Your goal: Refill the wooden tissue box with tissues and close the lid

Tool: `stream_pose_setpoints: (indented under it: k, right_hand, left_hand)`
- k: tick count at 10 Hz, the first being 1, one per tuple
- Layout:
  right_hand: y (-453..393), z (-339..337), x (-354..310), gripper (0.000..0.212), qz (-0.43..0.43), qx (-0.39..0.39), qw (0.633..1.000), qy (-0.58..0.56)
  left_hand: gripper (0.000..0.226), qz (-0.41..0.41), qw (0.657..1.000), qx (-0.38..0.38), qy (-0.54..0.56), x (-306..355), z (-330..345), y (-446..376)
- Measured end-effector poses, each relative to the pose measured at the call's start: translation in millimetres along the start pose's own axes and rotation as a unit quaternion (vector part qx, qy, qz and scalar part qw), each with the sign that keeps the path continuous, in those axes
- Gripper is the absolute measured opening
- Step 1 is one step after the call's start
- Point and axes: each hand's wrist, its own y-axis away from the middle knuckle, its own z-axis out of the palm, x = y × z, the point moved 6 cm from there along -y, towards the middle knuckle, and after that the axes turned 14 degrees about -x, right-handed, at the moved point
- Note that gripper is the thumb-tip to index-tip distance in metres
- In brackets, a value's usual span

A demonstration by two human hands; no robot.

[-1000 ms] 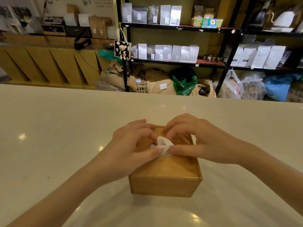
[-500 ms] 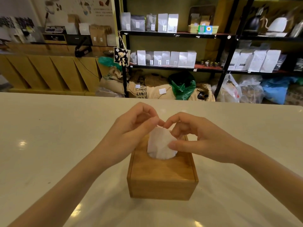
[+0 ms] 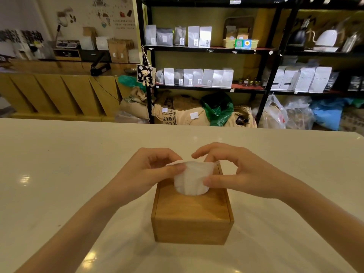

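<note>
The wooden tissue box [image 3: 192, 217] is seen standing upright on the white table [image 3: 59, 184], near the middle of the view and close to the near edge. Its lid [image 3: 193, 205] is seated flat on top. A white tissue [image 3: 192, 179] is seen rising through the opening in the lid, fanned wider at its top than at its base. The upper left edge of the tissue is pinched between thumb and fingers of the left hand [image 3: 145, 172]. The right side of the tissue is touched by the thumb of the right hand [image 3: 239, 172]; its fingers are curled above the top edge, and a firm grip cannot be confirmed. The hands are held close together over the box, not touching each other. Behind the table, black shelving [image 3: 206, 49] with pale bags [image 3: 197, 76] is noted, and sacks [image 3: 177, 115] on the floor.
</note>
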Motion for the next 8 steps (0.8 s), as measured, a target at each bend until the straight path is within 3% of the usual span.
stream_pose_setpoints:
  k: [3,5,6,7,8]
  right_hand:
    - [2,0,7,0.006,0.017,0.06,0.997,-0.053]
    - [4,-5,9,0.01,0.019,0.091,0.994,-0.061]
    - [14,-23,1,0.036,0.027,0.111,0.993,-0.022]
    - [35,-38,-17,0.078,0.018,0.133,0.991,0.013]
    - [61,-73,-57,0.091,-0.036,0.187,0.982,0.008]
  left_hand:
    - [0.032,0.004,0.999,0.039,0.019,-7,-4,0]
    - [0.021,-0.028,0.998,0.049,-0.012,-2,-8,-3]
    - [0.035,-0.036,0.991,0.009,-0.129,18,-14,-8]
    - [0.047,-0.043,0.972,-0.058,-0.221,51,-17,-16]
    - [0.055,-0.07,0.934,-0.131,-0.325,89,-23,-27]
